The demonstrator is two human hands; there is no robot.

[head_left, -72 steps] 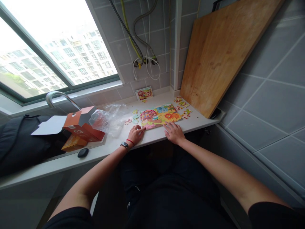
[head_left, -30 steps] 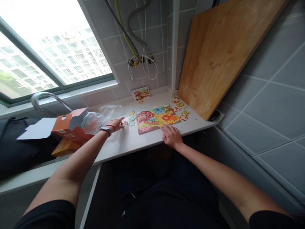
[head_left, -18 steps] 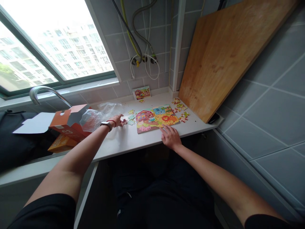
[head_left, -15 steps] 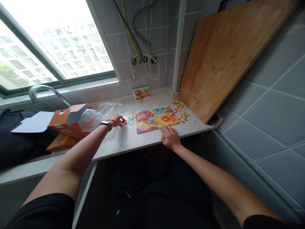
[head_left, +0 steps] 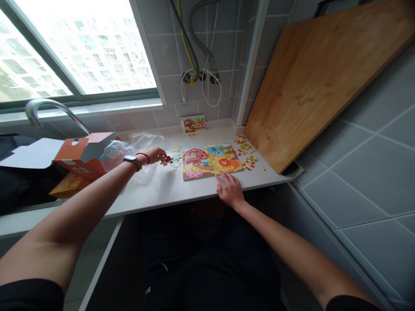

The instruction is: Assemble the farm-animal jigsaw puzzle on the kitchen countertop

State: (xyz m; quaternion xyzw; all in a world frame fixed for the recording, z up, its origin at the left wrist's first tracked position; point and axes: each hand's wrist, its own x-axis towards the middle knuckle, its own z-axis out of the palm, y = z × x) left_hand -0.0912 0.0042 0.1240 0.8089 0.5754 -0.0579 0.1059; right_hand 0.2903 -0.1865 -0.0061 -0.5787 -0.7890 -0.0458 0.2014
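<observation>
My left hand [head_left: 154, 154] is at the left of the puzzle, its fingers pinched at a red puzzle piece [head_left: 167, 160]. Pale green puzzle pieces [head_left: 176, 160] and a yellow-green piece [head_left: 176, 149] lie just right of those fingertips. A colourful jigsaw puzzle [head_left: 198, 173] with a red barn, a lion and a blue elephant lies flat on the counter. My right hand [head_left: 230, 189] rests at its front edge with the fingers stretched out, touching the border and holding nothing.
More loose puzzle pieces [head_left: 244, 149] are at the right. A picture card [head_left: 193, 124] leans on the back wall, one piece before it. Clear plastic wrap [head_left: 142, 142] and an opened orange box [head_left: 82, 162] stand left. A wooden board [head_left: 311, 82] leans at the right.
My left hand has shifted slightly, still at the red pieces. My right hand stays at the puzzle's front edge. The camera view has turned a little.
</observation>
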